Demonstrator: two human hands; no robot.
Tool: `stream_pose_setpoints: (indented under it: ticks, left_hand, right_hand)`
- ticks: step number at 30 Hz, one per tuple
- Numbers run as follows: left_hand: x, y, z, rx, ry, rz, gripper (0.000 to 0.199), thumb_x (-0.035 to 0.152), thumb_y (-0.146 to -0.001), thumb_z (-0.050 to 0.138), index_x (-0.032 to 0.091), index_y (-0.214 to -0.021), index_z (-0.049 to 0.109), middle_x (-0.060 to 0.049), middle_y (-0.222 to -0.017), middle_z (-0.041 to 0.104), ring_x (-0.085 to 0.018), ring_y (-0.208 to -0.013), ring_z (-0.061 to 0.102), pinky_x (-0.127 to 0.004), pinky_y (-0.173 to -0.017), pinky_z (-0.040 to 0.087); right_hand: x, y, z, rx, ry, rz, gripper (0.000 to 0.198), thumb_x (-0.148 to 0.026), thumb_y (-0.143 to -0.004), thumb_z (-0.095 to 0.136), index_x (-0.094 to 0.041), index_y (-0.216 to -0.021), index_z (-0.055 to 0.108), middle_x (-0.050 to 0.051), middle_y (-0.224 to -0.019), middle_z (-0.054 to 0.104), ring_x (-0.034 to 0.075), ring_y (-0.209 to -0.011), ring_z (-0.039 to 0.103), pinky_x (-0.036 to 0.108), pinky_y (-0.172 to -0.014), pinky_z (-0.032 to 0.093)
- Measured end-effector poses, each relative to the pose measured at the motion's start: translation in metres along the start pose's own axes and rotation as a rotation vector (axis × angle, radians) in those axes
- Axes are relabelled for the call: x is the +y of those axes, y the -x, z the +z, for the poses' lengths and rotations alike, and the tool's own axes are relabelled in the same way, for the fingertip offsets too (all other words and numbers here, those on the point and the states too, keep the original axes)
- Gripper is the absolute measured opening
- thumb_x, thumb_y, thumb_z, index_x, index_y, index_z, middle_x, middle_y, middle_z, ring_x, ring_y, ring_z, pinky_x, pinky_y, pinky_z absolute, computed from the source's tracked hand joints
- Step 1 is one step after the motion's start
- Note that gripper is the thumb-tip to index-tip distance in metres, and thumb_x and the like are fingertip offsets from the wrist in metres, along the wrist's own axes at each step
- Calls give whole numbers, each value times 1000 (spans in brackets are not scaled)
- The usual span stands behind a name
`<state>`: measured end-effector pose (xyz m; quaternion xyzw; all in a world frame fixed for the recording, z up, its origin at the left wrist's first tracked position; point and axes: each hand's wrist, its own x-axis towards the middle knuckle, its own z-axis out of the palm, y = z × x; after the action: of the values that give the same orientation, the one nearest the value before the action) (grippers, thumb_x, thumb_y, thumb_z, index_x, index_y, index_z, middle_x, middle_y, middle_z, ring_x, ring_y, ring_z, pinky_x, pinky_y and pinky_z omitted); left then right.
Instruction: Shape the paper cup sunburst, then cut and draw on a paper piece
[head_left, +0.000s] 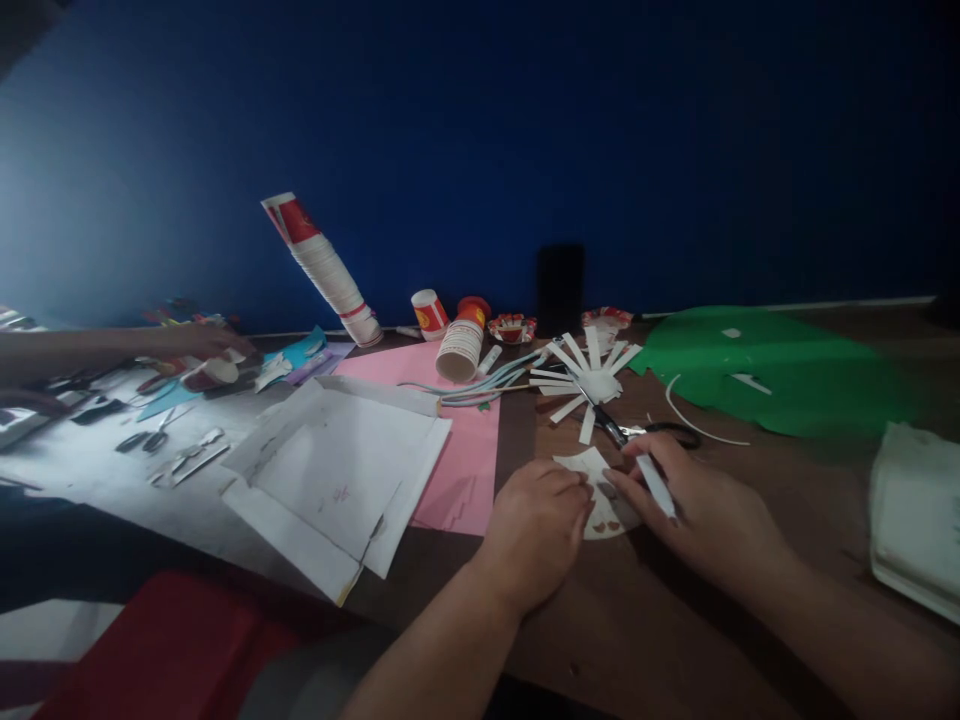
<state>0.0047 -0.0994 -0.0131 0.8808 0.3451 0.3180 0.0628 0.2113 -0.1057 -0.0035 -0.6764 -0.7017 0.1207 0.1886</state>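
Note:
A pale paper piece with small brown marks or cut-outs lies on the brown table. My left hand, fingers curled together, presses on its left side. My right hand is closed at its right edge, the thumb and finger by the paper. A flat white strip sticks out between the right thumb and fingers; its kind is unclear. Just beyond the hands lie scissors with dark handles. Past them is a paper cup cut into spread strips.
Left of my hands sits an open white box lid over pink paper. Behind are a leaning stack of paper cups and bluish cords. Green paper lies right. Another person's arm reaches in from the left.

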Motion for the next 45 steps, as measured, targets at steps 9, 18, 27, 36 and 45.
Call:
stream_pose_setpoints:
  ticks: [9,18,27,36,45]
  left_hand:
    - [-4,1,4,-84,-53,-14,23,15,-99,56,16,-82,71,-6,-91,76,-21,-89,68,-35,-87,56]
    - [-2,5,2,-188,-51,-82,18,16,-99,58,16,-92,75,-6,-101,78,-21,-95,70,-37,-90,55]
    - [2,6,-2,-234,-115,-57,16,13,-97,59,16,-101,74,-8,-106,77,-22,-97,70,-38,-92,57]
    - [-2,12,5,-169,-96,-51,19,17,-100,55,17,-98,74,-6,-110,76,-22,-98,69,-39,-90,57]
    - [1,9,-1,-193,-69,-60,18,16,-100,55,16,-99,73,-6,-110,75,-22,-98,69,-39,-89,57]
  right_hand:
    - [2,-1,8,-68,48,34,25,-47,-92,55,-29,-108,61,4,-82,78,28,-72,75,30,-56,39]
    - [-3,0,4,-115,-7,70,16,-39,-90,61,-29,-102,64,2,-78,77,25,-68,74,29,-55,41]
    - [4,5,8,156,110,-425,42,-6,-82,46,-29,-107,70,3,-107,80,23,-92,76,32,-72,54]
    - [0,7,4,121,114,-436,37,-6,-84,47,-29,-100,71,1,-93,79,21,-83,75,29,-68,51]
    - [3,6,9,129,84,-463,40,-7,-83,48,-31,-105,70,1,-105,80,23,-88,76,31,-69,54]
